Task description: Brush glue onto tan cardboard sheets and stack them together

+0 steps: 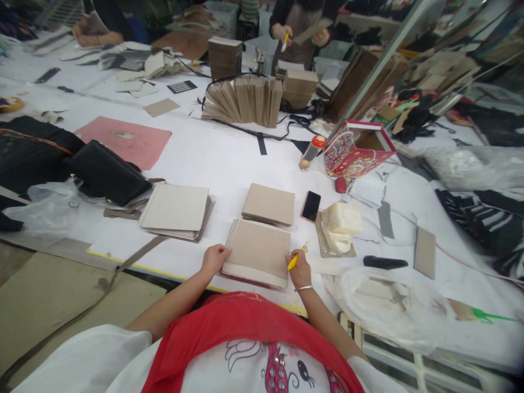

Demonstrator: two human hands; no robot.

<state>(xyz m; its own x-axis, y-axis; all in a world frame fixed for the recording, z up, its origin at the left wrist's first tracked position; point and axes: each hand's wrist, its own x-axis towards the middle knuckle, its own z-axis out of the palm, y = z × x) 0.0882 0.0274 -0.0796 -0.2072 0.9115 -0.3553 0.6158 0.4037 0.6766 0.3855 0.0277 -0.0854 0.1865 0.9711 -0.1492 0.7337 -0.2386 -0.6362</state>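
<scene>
In front of me lies a stack of tan cardboard panels [260,245], with a paler strip along the near edge of the top one. My left hand [215,259] pinches the left edge of this stack, fingers closed. At its right edge my right hand [301,270] is closed around a yellow-handled tool [295,260] and touches the panels; the tool's tip is too small to make out. Just behind sits a second stack of tan panels [268,204]. To the left is a stack of off-white panels [176,210], slightly fanned.
Right of the stacks are a phone [311,206], a cream block-like container [341,224], a black-handled tool [385,262] and a plastic-wrapped bowl [387,300]. A red patterned box [356,150] stands behind. Black bags [108,172] lie left. Across the table, a co-worker's hands [282,33] hold a yellow tool.
</scene>
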